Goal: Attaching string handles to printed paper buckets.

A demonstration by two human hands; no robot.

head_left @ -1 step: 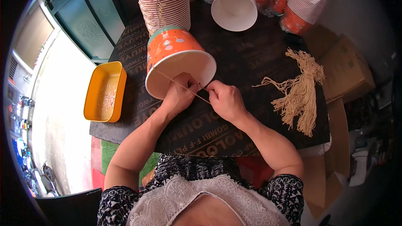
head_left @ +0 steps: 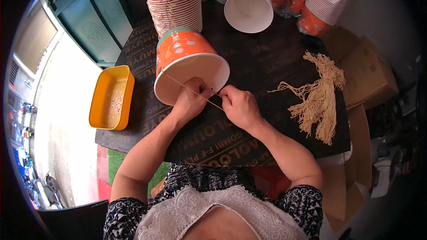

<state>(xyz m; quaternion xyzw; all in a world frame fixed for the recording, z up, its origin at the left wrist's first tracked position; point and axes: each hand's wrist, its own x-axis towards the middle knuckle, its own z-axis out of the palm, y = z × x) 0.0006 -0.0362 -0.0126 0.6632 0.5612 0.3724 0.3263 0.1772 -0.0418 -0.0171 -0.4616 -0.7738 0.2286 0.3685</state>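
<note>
A large orange paper bucket with a white inside lies tilted on the table, its mouth toward me. A thin beige string runs from the left side of its rim, across the opening, to my hands. My left hand reaches into the mouth, with thumb and fingers pinched at the lower right rim; some fingertips are hidden. Close beside it at the rim, my right hand is closed in a pinch on the string. A bundle of beige strings lies at the right of the table.
A tall stack of nested buckets stands behind the bucket. One white-lined bucket lies at the back, near wrapped stacks. A yellow bin holding small bits is at the left edge; cardboard boxes are right of the table.
</note>
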